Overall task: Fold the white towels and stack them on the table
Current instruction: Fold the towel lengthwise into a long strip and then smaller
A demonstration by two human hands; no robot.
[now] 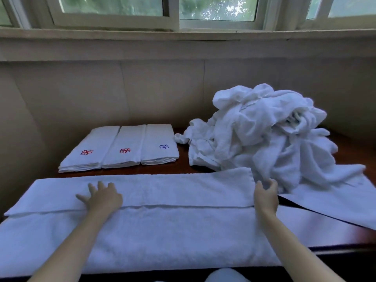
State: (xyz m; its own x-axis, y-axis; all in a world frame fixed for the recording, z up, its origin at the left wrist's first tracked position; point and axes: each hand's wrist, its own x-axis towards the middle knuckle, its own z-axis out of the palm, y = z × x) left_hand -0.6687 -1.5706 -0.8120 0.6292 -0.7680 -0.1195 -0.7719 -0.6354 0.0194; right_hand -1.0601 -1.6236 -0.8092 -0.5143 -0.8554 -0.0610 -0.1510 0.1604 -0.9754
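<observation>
A long white towel [162, 226] lies spread across the near half of the dark wooden table [183, 163], its far part folded over toward me with the folded edge running left to right. My left hand [101, 197] presses flat on that folded layer, fingers spread. My right hand [265, 195] rests at the fold's right end with fingers curled apart, holding nothing that I can see. Three folded white towels [120, 147] lie side by side at the back left, two with red emblems and one with a blue emblem.
A tall heap of crumpled white towels [264, 131] fills the back right of the table, one towel trailing off toward the right edge [335, 198]. A beige wall and window sill rise right behind the table.
</observation>
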